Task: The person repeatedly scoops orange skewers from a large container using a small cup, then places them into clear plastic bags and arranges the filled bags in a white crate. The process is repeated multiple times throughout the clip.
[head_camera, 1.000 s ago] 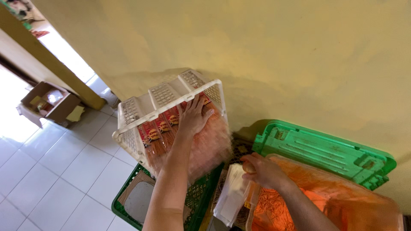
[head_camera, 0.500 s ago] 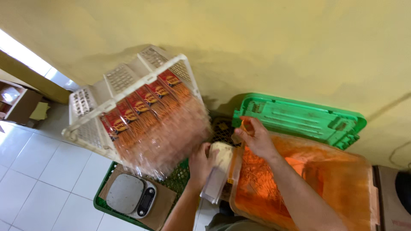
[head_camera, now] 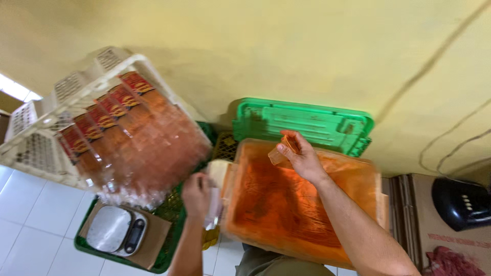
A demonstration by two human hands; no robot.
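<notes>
In the centre of the frame lies a large clear bag of orange snack strands (head_camera: pixel 286 204), its long axis running from the upper left near the green crate lid (head_camera: pixel 307 122) down toward the lower right edge. The right hand (head_camera: pixel 302 156) rests on the bag's upper end, its fingers pinched narrowly on a small clear piece of plastic (head_camera: pixel 279 155) at the bag's top edge. The left hand (head_camera: pixel 198 191), lower and left of centre, is closed around a small pale packet (head_camera: pixel 214 207) just beside the bag's left side; blur hides the exact finger spread. At upper left a cream plastic basket (head_camera: pixel 61 102) tilts on its side, packed with clear packets bearing red labels (head_camera: pixel 112 117) that point down and right. Below it, at lower left, a kitchen scale (head_camera: pixel 115 230) sits on cardboard in a green crate (head_camera: pixel 171 245).
</notes>
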